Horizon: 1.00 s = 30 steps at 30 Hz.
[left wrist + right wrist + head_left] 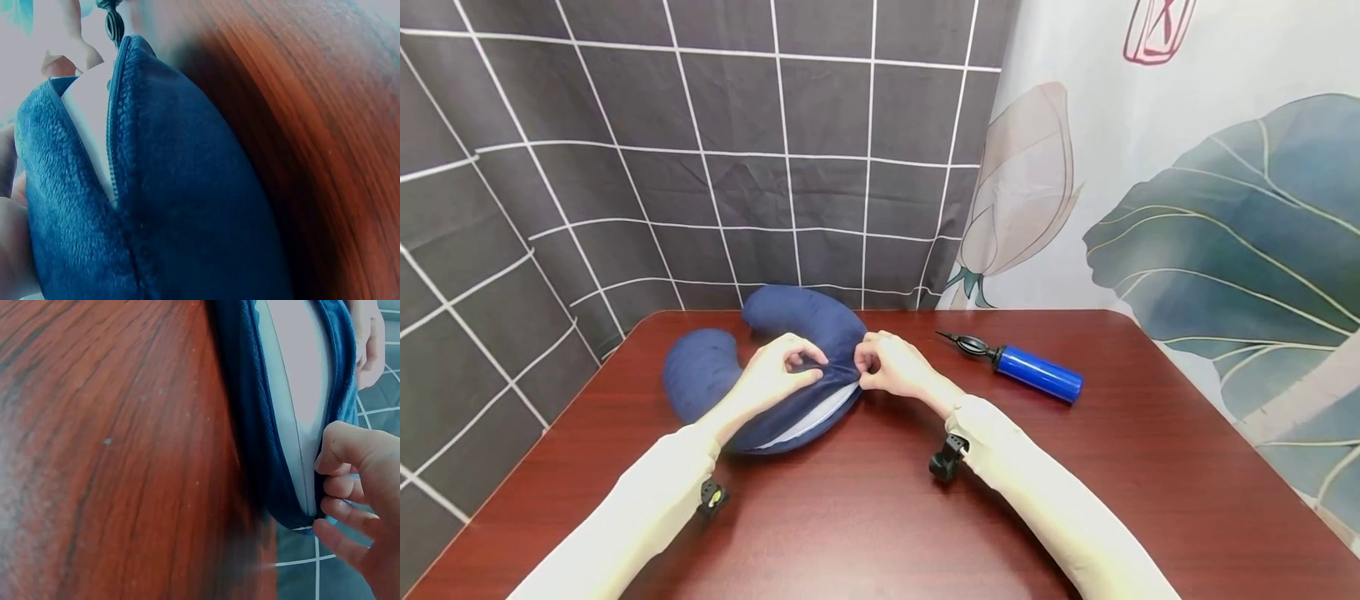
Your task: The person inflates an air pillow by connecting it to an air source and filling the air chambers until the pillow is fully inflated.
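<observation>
A navy plush U-shaped neck pillow (801, 312) lies on the table, its cover unzipped along the near outer edge. White inner filling (812, 417) shows through the long slit, and zipper teeth line the edges in the left wrist view. My left hand (778, 367) is on top of the pillow, thumb and index finger pinching the creased cover fabric behind the slit. At the slit's right end, my right hand (891, 364) pinches the cover's edge between thumb and curled fingers. Close up, the right thumb (340, 447) presses on the zipper edge.
To the right lies a blue hand pump (1037, 373) with a black nozzle pointing back left. The reddish-brown wooden table (842, 533) ends at a dark grid-patterned curtain (722, 108) and a white floral curtain (1075, 275). Small black wrist cameras (949, 458) hang at both sleeves.
</observation>
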Each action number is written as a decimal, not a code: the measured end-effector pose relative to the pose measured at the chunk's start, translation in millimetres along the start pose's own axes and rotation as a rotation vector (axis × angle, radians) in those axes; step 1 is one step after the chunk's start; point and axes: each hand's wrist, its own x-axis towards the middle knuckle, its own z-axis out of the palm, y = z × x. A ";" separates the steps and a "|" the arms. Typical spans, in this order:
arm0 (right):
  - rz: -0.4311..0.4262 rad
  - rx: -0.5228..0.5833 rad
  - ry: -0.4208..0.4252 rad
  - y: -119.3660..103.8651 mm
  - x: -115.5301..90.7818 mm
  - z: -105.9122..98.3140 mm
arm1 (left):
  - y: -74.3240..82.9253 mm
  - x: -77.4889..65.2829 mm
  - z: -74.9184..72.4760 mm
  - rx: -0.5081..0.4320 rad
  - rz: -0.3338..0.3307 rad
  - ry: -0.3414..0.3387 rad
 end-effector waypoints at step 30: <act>0.112 0.096 0.027 16.6 0.8 -14.1 | 4.3 -0.2 1.1 0.187 0.029 -0.106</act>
